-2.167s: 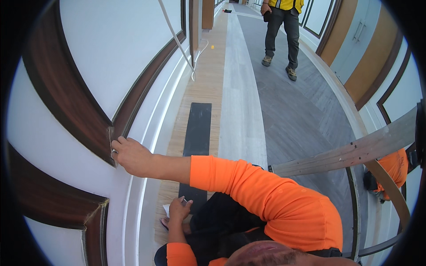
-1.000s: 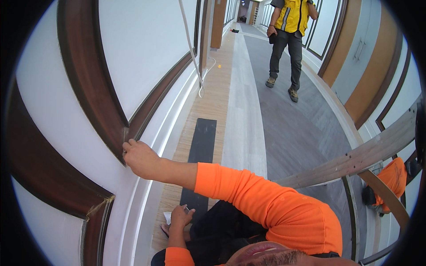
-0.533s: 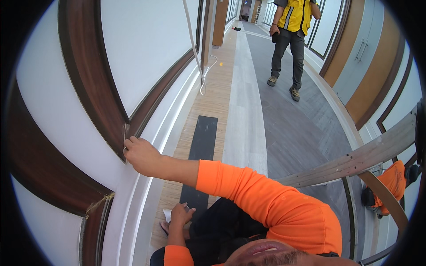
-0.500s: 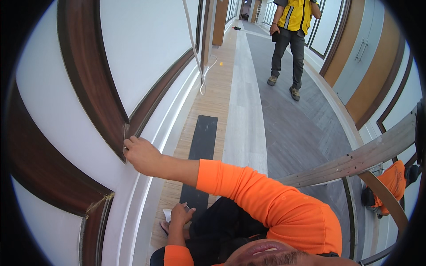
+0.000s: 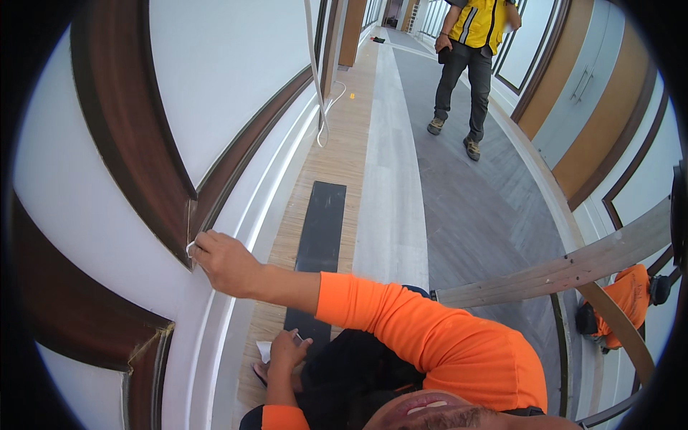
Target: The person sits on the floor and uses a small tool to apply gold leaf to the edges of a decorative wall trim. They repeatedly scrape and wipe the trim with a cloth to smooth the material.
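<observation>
My right hand (image 5: 226, 266) reaches across to the wall on the left, its fingers pinched on a small white scrap (image 5: 190, 248) that could be folded paper or cloth. The scrap is at the lower corner of a dark brown wood moulding (image 5: 163, 208), by the mitre joint. Lower down, my left hand (image 5: 285, 352) is closed around a small thin object (image 5: 299, 336), light-edged and too small to name. Next to that hand is a white piece of paper or cloth (image 5: 264, 351). A long dark grey plank (image 5: 321, 226) lies on the floor beyond my right forearm.
A person in a yellow vest (image 5: 476, 29) stands ahead in the corridor. At the right, a worn wooden beam (image 5: 559, 261) slants across, with another person in orange (image 5: 627, 304) crouching behind it. A white cable (image 5: 322, 122) hangs down the left wall to the floor.
My right hand has drawn slightly down and off the moulding corner, and the white scrap now shows at its fingertips. My left hand keeps its grip. The whole view has shifted a little.
</observation>
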Available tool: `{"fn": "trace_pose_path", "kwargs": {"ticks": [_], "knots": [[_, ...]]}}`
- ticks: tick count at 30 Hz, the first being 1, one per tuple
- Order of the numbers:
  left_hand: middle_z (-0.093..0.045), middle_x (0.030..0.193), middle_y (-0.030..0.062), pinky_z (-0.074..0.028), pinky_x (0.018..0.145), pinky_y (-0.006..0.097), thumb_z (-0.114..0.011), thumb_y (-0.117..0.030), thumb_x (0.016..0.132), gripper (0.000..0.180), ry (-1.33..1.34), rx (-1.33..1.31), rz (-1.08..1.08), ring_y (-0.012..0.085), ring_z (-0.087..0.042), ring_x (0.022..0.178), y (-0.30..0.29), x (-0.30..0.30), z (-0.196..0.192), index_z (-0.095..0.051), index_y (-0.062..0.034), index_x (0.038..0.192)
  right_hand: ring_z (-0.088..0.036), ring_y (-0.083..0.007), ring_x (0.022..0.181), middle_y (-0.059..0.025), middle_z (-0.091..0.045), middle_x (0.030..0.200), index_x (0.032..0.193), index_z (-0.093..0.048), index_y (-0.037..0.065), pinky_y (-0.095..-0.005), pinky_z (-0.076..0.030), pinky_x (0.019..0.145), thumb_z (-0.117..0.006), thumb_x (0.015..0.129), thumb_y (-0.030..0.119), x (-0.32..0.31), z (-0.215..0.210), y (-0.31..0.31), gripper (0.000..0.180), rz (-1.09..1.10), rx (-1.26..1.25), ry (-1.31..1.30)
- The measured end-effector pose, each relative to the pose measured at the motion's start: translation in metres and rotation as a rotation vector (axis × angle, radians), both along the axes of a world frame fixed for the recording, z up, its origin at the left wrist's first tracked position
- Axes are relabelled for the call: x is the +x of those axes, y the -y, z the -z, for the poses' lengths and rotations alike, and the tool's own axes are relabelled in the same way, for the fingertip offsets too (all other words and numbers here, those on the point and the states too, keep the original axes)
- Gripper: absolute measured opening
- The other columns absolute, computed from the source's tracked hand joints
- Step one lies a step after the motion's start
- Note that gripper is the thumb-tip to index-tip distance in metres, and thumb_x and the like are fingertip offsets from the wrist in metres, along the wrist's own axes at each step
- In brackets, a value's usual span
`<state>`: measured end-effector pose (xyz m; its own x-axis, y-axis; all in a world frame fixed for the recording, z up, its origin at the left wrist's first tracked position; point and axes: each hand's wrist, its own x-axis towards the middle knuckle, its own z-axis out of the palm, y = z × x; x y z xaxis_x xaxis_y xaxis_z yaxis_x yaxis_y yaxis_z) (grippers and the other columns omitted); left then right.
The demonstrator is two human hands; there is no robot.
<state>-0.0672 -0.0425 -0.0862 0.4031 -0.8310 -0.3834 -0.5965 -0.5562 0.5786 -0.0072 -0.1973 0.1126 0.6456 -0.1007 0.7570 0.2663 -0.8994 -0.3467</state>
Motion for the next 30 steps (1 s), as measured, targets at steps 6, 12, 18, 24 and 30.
{"fn": "trace_pose_path", "kwargs": {"ticks": [6, 12, 18, 24, 30], "knots": [[-0.067, 0.123, 0.0267, -0.051, 0.104, 0.047, -0.079, -0.047, 0.089, 0.065, -0.022, 0.027, 0.023, 0.0416, -0.065, 0.12, 0.0, 0.0, -0.003, -0.069, -0.0016, 0.134, -0.062, -0.0357, 0.093, -0.0178, -0.056, 0.098, 0.114, -0.066, -0.005, -0.0469, -0.053, 0.081, -0.066, 0.087, -0.003, -0.001, -0.003, -0.011, 0.027, -0.185, 0.502, -0.055], [-0.069, 0.12, 0.0272, -0.052, 0.102, 0.046, -0.08, -0.048, 0.088, 0.066, -0.008, 0.017, 0.031, 0.042, -0.066, 0.117, -0.003, 0.001, 0.003, -0.07, -0.0004, 0.132, -0.062, -0.0352, 0.093, -0.0169, -0.056, 0.099, 0.118, -0.064, -0.005, -0.0466, -0.053, 0.082, -0.065, 0.088, -0.002, 0.0, 0.004, -0.009, 0.03, 0.008, 0.107, 0.0], [-0.068, 0.121, 0.0267, -0.052, 0.102, 0.047, -0.08, -0.048, 0.088, 0.065, -0.002, 0.008, 0.029, 0.0416, -0.066, 0.116, -0.004, 0.003, 0.005, -0.07, -0.0009, 0.133, -0.06, -0.0321, 0.086, -0.016, -0.056, 0.1, 0.115, -0.067, -0.004, -0.0432, -0.053, 0.077, -0.064, 0.083, -0.008, -0.001, -0.009, -0.007, 0.032, 0.067, -0.004, -0.052], [-0.069, 0.123, 0.027, -0.052, 0.103, 0.046, -0.08, -0.047, 0.088, 0.066, 0.001, -0.022, 0.034, 0.0414, -0.066, 0.118, -0.004, 0.004, 0.009, -0.07, -0.0001, 0.132, -0.063, -0.0357, 0.089, -0.0174, -0.057, 0.1, 0.111, -0.068, -0.004, -0.0451, -0.054, 0.078, -0.063, 0.088, -0.005, 0.001, -0.001, -0.013, 0.024, 0.044, 0.087, -0.005], [-0.068, 0.124, 0.0269, -0.051, 0.105, 0.046, -0.081, -0.048, 0.087, 0.066, 0.016, -0.012, 0.019, 0.0414, -0.065, 0.121, -0.004, 0.006, 0.008, -0.07, -0.0005, 0.133, -0.063, -0.036, 0.088, -0.0162, -0.056, 0.098, 0.108, -0.066, -0.003, -0.0464, -0.054, 0.078, -0.063, 0.087, -0.004, 0.003, -0.011, -0.007, 0.021, 0.045, 0.257, -0.131]]}}
